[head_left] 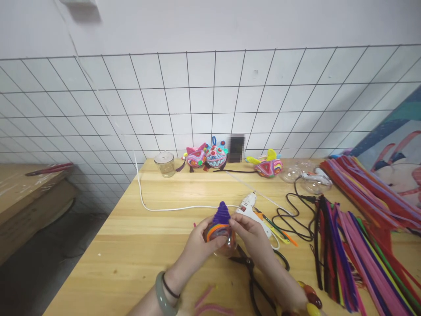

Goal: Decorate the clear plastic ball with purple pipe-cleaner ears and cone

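Note:
My left hand is wrapped round a clear plastic ball, its thumb across the front. Orange and other coloured pipe cleaners curve over the ball's upper part. A pointed piece of coiled purple pipe cleaner stands upright on top. With thumb and fingertips, my right hand pinches the lower right edge of that purple piece. Black-handled scissors lie beneath my right forearm, partly hidden. Just behind my right hand, a white hot glue gun rests on the table.
Bundles of coloured pipe cleaners cover the right side. Along the wall stand a lidded glass jar, decorated ornaments and clear plastic balls. A black cable coils at right. Pink pipe-cleaner pieces lie in front.

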The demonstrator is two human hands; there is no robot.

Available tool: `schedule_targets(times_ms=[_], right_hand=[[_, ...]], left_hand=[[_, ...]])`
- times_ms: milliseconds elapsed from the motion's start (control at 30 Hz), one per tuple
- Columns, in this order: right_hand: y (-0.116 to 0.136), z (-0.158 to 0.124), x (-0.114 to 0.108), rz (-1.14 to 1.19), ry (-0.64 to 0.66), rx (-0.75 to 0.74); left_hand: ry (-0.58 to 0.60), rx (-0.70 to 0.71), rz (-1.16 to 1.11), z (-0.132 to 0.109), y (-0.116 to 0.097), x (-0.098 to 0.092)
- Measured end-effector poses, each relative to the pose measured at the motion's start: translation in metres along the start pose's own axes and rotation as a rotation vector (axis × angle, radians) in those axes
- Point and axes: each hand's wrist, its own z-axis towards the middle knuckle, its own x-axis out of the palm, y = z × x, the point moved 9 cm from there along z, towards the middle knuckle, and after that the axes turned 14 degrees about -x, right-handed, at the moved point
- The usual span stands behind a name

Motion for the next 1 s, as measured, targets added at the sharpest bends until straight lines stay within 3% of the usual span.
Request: schedule_targets(times_ms=[233, 567, 1000], right_hand=[[0.003, 0.000, -0.004, 0.142, -0.016, 0.044], [0.021, 0.002, -0.006, -0.304, 0.097, -0.201], [0.024, 0.002, -0.006, -0.379, 0.158, -0.241]], left_hand=[[0.053, -0.014, -0.046, -0.003, 0.001, 0.006], [0.055, -0.004, -0.039, -0.004, 0.003, 0.006], [-0.123, 0.026, 0.090, -0.008, 0.000, -0.005]])
